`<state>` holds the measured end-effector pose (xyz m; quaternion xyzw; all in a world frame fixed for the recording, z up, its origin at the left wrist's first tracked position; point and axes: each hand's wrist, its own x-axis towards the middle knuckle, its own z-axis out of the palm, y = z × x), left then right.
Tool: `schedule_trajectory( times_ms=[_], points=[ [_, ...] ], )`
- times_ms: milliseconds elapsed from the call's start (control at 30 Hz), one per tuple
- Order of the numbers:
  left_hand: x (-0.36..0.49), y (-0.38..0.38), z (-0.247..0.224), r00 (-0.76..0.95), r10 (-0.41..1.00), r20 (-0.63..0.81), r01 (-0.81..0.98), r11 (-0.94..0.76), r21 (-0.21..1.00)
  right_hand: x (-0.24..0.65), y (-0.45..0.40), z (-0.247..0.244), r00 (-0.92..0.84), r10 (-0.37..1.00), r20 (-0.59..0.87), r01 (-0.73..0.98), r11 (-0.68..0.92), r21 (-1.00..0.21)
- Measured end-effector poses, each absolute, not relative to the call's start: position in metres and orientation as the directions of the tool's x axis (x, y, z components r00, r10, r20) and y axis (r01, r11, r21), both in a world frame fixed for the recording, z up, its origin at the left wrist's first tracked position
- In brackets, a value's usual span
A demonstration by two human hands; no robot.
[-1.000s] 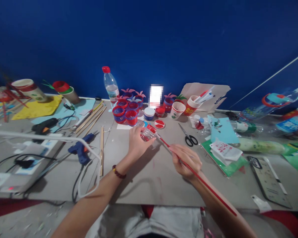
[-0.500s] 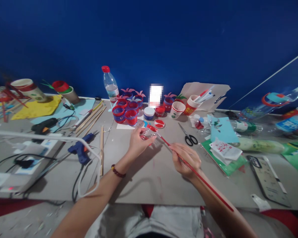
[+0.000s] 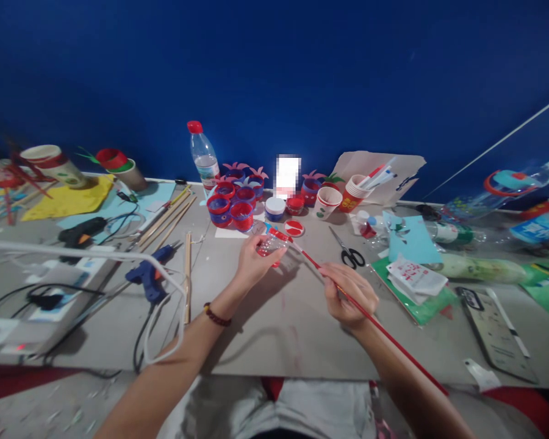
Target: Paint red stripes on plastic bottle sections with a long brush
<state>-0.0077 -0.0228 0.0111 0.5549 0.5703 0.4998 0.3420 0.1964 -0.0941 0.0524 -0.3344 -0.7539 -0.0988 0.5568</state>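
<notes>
My left hand (image 3: 255, 261) grips a clear plastic piece (image 3: 273, 244), partly painted red, that looks like a cut section of a bottle. Between the fingers of my right hand (image 3: 350, 294) is a long red paintbrush (image 3: 310, 258), its handle running back along my forearm. The brush tip meets the red-painted rim of the plastic piece, pointing up and left. Just beyond my hands lie a red-and-white lid (image 3: 294, 228), an open jar of red paint (image 3: 295, 205) and a white-topped jar (image 3: 275, 208). Several red and purple painted cups (image 3: 241, 214) stand to the left of the jars.
Black-handled scissors (image 3: 348, 250) lie right of centre. A blue glue gun (image 3: 149, 274), wooden sticks (image 3: 187, 277) and a power strip (image 3: 50, 311) with cables are on the left. Right are a phone (image 3: 494, 332), green packets and plastic bottles. A water bottle (image 3: 207, 161) stands behind.
My right hand has moved slightly right and down, drawing the brush back a little along the rim. My left hand stays nearly in place with the plastic piece.
</notes>
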Motion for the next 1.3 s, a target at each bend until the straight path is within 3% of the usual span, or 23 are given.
schedule_trajectory(
  times_ms=[433,800,933,1100,1300],
  points=[
    [-0.004,-0.029,0.022,-0.123,0.972,0.202,0.368,-0.144,0.919,0.193,-0.094,0.051,-0.168,0.432,0.886,0.6,0.758,-0.255],
    [-0.004,-0.029,0.025,-0.058,0.998,0.026,0.092,-0.021,0.996,0.194,-0.095,0.057,-0.134,0.421,0.897,0.63,0.735,-0.25],
    [-0.004,-0.027,0.023,-0.075,0.997,0.023,0.06,-0.019,0.998,0.195,-0.095,0.057,-0.098,0.384,0.918,0.62,0.745,-0.246],
    [-0.006,-0.025,0.017,-0.109,0.984,0.142,0.226,-0.114,0.967,0.194,-0.096,0.051,-0.091,0.391,0.916,0.597,0.757,-0.264],
    [-0.006,-0.03,0.02,-0.1,0.939,0.328,0.487,-0.242,0.84,0.194,-0.094,0.041,-0.173,0.436,0.883,0.569,0.776,-0.271]
  ],
)
